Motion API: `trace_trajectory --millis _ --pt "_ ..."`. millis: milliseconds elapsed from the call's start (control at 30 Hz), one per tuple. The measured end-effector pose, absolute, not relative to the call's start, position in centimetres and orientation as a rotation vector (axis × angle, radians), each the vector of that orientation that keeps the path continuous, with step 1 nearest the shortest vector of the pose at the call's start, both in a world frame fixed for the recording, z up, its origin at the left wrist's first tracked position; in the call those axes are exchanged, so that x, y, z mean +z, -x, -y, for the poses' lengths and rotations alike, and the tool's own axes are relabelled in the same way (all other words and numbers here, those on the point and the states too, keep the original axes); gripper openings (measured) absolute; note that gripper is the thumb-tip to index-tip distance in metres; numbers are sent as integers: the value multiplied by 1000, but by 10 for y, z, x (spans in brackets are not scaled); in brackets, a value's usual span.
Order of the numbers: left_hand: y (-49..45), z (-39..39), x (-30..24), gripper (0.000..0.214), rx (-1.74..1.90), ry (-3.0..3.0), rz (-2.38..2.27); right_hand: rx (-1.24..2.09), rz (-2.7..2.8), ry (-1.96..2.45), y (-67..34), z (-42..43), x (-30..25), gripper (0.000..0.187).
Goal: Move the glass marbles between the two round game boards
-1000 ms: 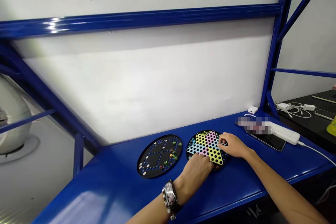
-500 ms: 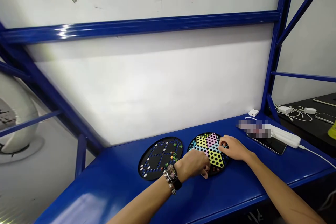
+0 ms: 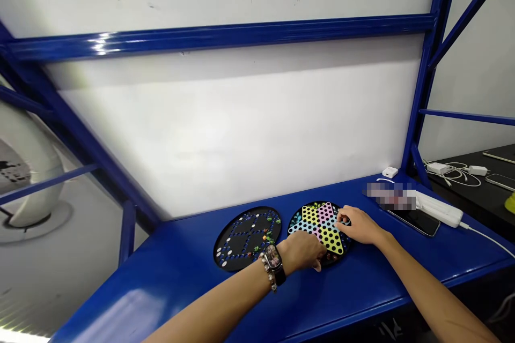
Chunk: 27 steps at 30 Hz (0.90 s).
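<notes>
A round Chinese checkers board lies on the blue shelf, with a yellow, pink and light blue star full of dark holes. Small coloured marbles sit around the star in its black rim. My left hand reaches over the near left part of the board, fingers curled down at the near rim; what is in them is hidden. At the right side of the board, my right hand has thumb and fingertips bent together over the rim. Whether it pinches a marble is too small to tell.
Left of the star board lies a second round black board with white discs and small coloured pieces. A phone, a white power bank with a cable, and a small white case are to the right. Blue frame bars stand behind.
My left hand has shifted slightly right along the near rim of the star board. My right hand stays at the right side. The camera view has moved a little.
</notes>
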<state>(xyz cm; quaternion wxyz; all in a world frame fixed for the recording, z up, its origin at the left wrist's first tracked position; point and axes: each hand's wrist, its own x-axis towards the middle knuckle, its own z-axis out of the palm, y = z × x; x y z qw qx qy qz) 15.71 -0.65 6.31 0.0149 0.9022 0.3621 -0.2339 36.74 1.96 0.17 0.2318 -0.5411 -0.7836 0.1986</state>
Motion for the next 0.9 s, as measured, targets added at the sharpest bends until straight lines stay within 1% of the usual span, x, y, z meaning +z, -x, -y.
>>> trace_trajectory --millis 233,433,533,567,633,733,800,900 --pt "-157 11 70 22 -698 -2656 -1200 562 2151 1489 -366 -17 5 17" --pt "-131 8 79 17 -449 -2550 -1158 581 2153 1482 -366 -16 7 15" --pt "-94 -12 89 25 -327 -2493 -1159 592 2152 1476 -367 -17 5 18" --pt "-79 -21 91 29 -283 -2487 -1211 592 2153 1472 -367 -17 5 18" --pt "-47 -39 90 26 -153 -2428 -1471 588 2154 1470 -367 -17 4 18" --pt "-10 -56 78 22 -204 -2283 -1756 580 2155 1474 -367 -17 4 16" --pt "3 -60 69 21 -231 -2248 -1772 581 2155 1474 -367 -18 4 15" --pt "7 -58 65 26 -196 -2229 -1707 582 2152 1479 -366 -17 5 16"
